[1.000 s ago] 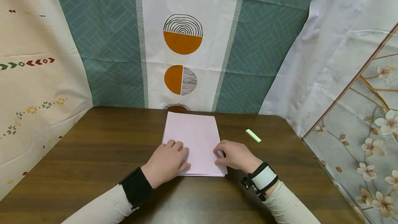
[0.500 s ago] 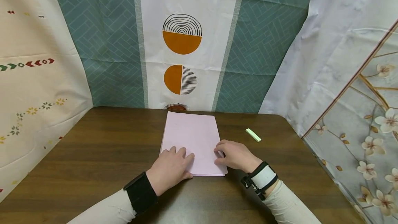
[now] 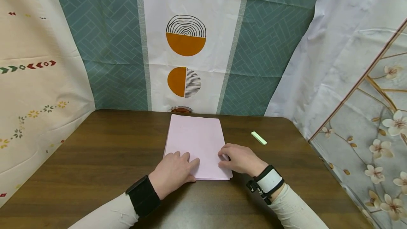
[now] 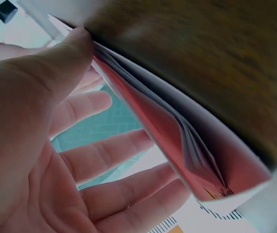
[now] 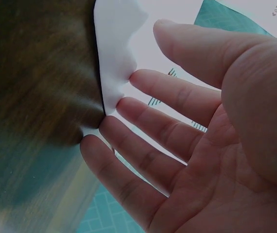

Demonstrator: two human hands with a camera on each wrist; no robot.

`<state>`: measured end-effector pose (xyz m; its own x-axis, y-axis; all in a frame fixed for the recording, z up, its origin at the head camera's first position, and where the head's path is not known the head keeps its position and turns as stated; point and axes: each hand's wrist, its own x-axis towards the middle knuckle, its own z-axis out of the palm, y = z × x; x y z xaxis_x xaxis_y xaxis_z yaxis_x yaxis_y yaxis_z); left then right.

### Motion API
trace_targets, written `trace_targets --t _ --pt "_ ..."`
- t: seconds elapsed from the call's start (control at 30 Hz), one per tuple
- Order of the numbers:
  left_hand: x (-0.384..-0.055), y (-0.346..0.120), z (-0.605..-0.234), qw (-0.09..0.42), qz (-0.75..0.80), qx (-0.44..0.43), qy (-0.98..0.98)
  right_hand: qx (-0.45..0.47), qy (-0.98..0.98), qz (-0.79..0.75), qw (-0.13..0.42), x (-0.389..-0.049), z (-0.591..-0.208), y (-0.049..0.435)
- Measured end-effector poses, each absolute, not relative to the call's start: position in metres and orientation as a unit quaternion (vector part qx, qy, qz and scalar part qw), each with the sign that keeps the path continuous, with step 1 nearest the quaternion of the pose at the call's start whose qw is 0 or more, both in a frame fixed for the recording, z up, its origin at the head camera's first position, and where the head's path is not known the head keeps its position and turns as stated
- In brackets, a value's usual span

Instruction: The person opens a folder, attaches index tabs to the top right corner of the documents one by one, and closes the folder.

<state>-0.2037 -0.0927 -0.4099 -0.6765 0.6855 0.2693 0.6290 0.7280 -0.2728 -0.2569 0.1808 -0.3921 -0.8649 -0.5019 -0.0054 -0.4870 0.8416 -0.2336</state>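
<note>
A pale pink booklet (image 3: 196, 133) lies flat on the wooden table, its short side toward me. In the left wrist view its near edge gapes a little, with several thin pages (image 4: 189, 141) between reddish-pink covers. My left hand (image 3: 173, 174) rests over the near left corner, fingers spread on the top cover and thumb (image 4: 75, 48) at the near edge. My right hand (image 3: 243, 159) bends over the right edge. In the right wrist view its fingertips (image 5: 124, 103) touch the booklet's edge and the tabletop beside it, with the thumb held apart.
A small light green bar (image 3: 259, 138) lies on the table (image 3: 127, 133) to the right of the booklet. Patterned cloths hang behind the table (image 3: 187, 45) and along both sides. A black band (image 3: 143, 196) wraps my left wrist.
My left hand has slid slightly right and toward me along the booklet, its fingers spreading a little more. The right hand, booklet and green bar stay in place.
</note>
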Motion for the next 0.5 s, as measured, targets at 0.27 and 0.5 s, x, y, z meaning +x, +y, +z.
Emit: trace_targets --t 0.27,0.5 --pt "-0.2033 -0.0938 -0.4070 0.170 0.080 -0.365 -0.912 -0.256 0.959 -0.118 0.027 -0.2567 -0.3918 0.1812" --pt "-0.1995 -0.0908 -0.4052 0.165 0.063 -0.354 -0.918 -0.266 0.958 -0.104 0.015 -0.2575 -0.3931 0.1827"
